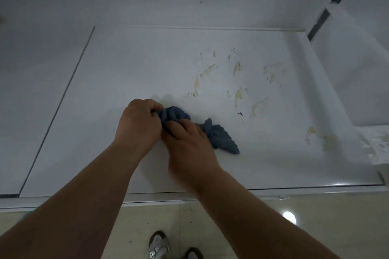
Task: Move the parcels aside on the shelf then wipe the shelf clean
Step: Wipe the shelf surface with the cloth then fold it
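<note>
Both hands — left [139, 124], right [188, 143] — grasp a bunched blue cloth [216, 134] on the stained white shelf [126, 65].

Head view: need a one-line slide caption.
Both hands, left hand and right hand, bunch a blue cloth on the white shelf, beside yellowish smears not yet wiped.

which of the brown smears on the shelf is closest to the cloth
The curved smear just beyond the blue cloth, toward the back. The other smears lie further right, such as the patch by the right edge.
</note>
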Demonstrator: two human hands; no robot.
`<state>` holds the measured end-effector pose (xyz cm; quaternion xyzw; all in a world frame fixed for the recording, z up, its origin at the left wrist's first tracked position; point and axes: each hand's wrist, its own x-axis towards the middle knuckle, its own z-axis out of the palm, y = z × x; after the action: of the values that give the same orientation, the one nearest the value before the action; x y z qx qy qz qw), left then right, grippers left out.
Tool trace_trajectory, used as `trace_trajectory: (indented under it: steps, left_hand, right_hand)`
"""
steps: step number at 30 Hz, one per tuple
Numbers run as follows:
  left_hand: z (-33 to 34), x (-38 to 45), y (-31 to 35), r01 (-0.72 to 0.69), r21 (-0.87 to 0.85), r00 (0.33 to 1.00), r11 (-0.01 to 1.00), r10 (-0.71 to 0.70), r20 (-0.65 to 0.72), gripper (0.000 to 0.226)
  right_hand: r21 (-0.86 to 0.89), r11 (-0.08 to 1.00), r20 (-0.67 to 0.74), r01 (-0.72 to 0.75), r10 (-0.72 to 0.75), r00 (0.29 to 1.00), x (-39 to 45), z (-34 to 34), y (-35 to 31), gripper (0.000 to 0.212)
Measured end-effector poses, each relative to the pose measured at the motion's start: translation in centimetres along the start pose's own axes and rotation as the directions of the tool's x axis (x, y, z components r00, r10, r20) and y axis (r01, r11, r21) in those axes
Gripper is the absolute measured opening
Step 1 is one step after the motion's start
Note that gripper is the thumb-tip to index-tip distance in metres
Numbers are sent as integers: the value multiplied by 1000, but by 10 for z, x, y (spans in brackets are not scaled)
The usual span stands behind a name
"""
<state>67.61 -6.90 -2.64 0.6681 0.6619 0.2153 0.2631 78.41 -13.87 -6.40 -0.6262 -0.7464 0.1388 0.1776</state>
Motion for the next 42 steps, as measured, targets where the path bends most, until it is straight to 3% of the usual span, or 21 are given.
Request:
trace_trajectory:
  steps: [3, 6, 9, 11, 14, 17, 19, 21, 25, 28, 31, 35, 37, 39, 42]
  left_hand:
    - [1, 2, 1, -45, 39, 999, 998, 45, 3, 33]
    - [3, 2, 3, -68, 49, 998, 996, 67, 19, 35]
    - [4, 1, 1, -70, 39, 997, 997, 69, 19, 35]
    - [4, 1, -1, -73, 38, 997, 997, 72, 16, 36]
    - [5, 3, -3, -80, 51, 997, 996, 79, 19, 37]
    - [3, 4, -4, -83, 51, 997, 995, 83, 1, 38]
    - [1, 0, -4, -110, 57, 994, 992, 110, 2, 37]
    - [0, -5, -5, -111, 57, 994, 992, 111, 6, 37]
    - [1, -18, -6, -94, 64, 995, 994, 92, 36, 38]
    - [7, -24, -5, -96, 82, 992, 992, 89, 88, 37]
    - [13, -26, 0, -102, 120, 993, 988, 93, 78, 31]
    - [13, -35, 1, -108, 138, 992, 985, 98, 74, 35]
    - [12, -41, -1, -147, 166, 987, 975, 133, 92, 31]
    - [13, -45, -4, -148, 170, 986, 974, 131, 105, 29]
    - [13, -49, -7, -122, 141, 990, 983, 109, 94, 31]
  right_hand:
    - [-109, 994, 64, 12, -5, 998, 22, -18, 27, 54]
    - [-173, 962, 95, -212, 231, 968, 38, -44, 62, 61]
    - [-134, 903, 36, -408, 416, 908, 42, -50, 65, 66]
    - [-128, 926, -34, -355, 353, 935, 37, -33, 42, 62]
    - [-110, 987, -22, -113, 112, 994, 23, -3, 4, 57]
    - [-92, 995, -20, -23, 21, 1000, 27, 0, 5, 66]
    - [-174, 985, 42, 12, -5, 999, 37, -14, 25, 60]
    - [-177, 981, 89, -80, 97, 991, 43, -32, 51, 60]
    - [-139, 890, -8, -434, 437, 899, 33, -43, 81, 61]
    - [-126, 934, -133, -335, 319, 938, 20, -19, 48, 63]
    - [-108, 987, -42, -115, 111, 993, -10, 8, 7, 49]
    - [-91, 996, -37, -12, 9, 999, -33, 1, 28, 45]
    - [-116, 982, -12, -148, 147, 989, -30, -15, 56, 45]
    - [-52, 953, -75, -299, 295, 952, -27, -24, 76, 44]
    - [12, 910, -90, -414, 414, 906, -20, -23, 57, 37]
